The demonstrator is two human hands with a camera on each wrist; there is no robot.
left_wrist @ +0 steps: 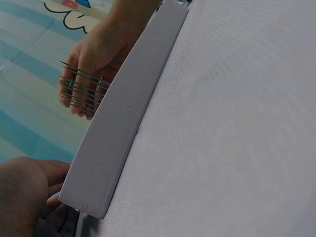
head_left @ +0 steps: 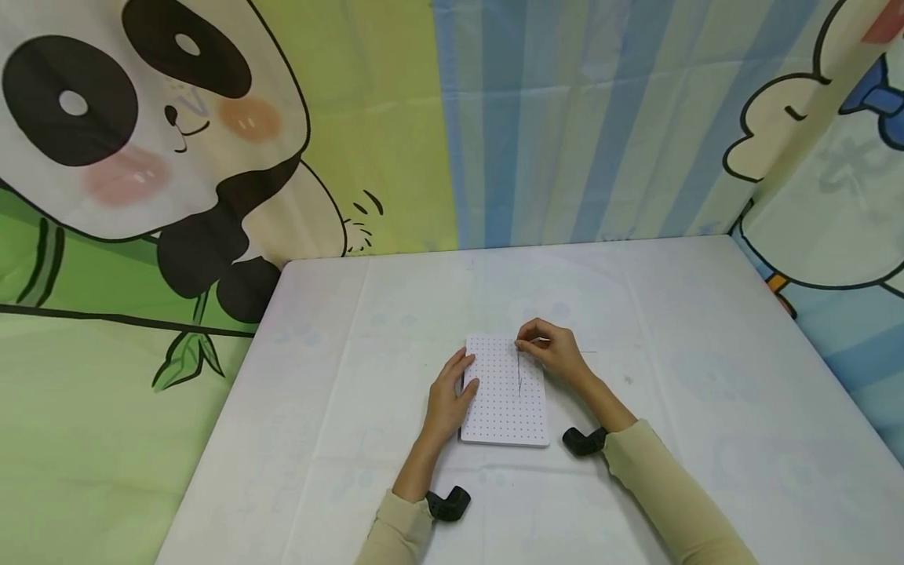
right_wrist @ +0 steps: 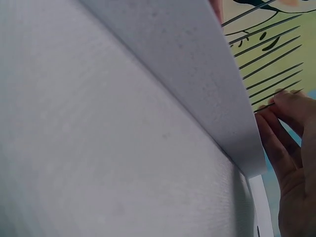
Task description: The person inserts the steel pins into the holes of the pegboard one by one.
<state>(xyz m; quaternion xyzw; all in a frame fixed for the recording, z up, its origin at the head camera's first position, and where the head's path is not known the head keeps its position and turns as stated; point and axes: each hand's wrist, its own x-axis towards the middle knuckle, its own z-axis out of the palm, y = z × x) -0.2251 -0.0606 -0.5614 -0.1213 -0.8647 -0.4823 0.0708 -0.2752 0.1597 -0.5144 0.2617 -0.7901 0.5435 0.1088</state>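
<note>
A thick white board (head_left: 494, 428) with a grid of small holes lies on the table in front of me. Several thin metal pins (right_wrist: 276, 39) stand in a row on its top face, and from above they show as a fine dark line. At the board's left edge, my left hand (head_left: 447, 396) grips with the thumb over the top and the fingers along the side. My right hand (head_left: 554, 351) is over the board's far right part. Thumb and index finger pinch a pin at the end of the row, as the right wrist view shows.
A thin straight line like a loose pin (head_left: 588, 351) shows on the white-covered table (head_left: 339, 439) right of my right hand. Black wrist mounts (head_left: 448, 504) sit at both cuffs. Behind the table hangs a printed cloth (head_left: 381, 118) with a panda and stripes.
</note>
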